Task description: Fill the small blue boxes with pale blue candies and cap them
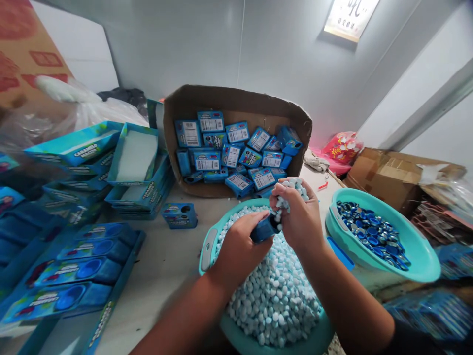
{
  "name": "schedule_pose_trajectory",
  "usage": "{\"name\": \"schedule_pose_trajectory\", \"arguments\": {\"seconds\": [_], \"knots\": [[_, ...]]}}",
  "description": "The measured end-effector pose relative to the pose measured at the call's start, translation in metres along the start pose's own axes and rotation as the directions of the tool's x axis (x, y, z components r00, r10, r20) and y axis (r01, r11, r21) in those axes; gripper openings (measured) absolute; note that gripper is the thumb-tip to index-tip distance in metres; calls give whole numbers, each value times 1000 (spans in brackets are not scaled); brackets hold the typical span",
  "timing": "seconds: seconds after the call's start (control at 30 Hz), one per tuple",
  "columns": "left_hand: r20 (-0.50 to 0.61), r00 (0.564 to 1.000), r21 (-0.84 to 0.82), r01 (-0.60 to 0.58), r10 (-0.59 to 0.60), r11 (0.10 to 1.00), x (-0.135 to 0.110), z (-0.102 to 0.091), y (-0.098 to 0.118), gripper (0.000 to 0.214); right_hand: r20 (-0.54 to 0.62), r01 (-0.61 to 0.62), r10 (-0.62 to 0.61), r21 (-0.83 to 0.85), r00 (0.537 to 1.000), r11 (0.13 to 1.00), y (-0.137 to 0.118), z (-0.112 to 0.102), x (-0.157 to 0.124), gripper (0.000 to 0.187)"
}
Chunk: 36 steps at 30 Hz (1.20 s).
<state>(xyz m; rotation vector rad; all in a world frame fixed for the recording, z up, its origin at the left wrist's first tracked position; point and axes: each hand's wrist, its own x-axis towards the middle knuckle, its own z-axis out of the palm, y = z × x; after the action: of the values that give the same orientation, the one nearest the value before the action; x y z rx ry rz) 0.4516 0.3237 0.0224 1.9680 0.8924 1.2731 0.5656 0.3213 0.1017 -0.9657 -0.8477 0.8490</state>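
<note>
My left hand (240,246) grips a small blue box (263,230) over a teal basin (207,249) heaped with pale blue and white candies (275,293). My right hand (297,217) is cupped around a handful of those candies, held right at the box's top. Both hands hover above the heap, touching each other at the box.
Behind stands a cardboard tray (236,101) full of small blue boxes. A second teal basin (417,251) with blue caps sits at the right. One loose blue box (180,215) lies on the table; blue display cartons (74,268) are stacked at the left. Brown cartons (388,172) at far right.
</note>
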Motion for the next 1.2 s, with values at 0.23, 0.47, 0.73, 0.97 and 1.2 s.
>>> {"name": "schedule_pose_trajectory", "arguments": {"seconds": [0.23,0.47,0.73,0.97,1.2], "knots": [[44,999,-15,28,-27,999,-1,-2,1,43,-38,7,-6,29,999,1000,1,-2,-4,12],[38,999,-5,25,-25,1000,-1,-2,2,44,-17,-31,33,93,999,995,0,-5,-3,15],[10,1000,-18,-23,23,1000,-1,-1,2,48,24,-99,96,141,995,985,-1,-7,-4,13],[3,998,-17,-61,61,998,-2,0,3,49,28,-87,83,144,996,986,-1,-5,-7,10],[-29,990,-22,-138,137,990,-4,1,1,58,62,-55,44,195,997,979,1,-5,-6,4]]}}
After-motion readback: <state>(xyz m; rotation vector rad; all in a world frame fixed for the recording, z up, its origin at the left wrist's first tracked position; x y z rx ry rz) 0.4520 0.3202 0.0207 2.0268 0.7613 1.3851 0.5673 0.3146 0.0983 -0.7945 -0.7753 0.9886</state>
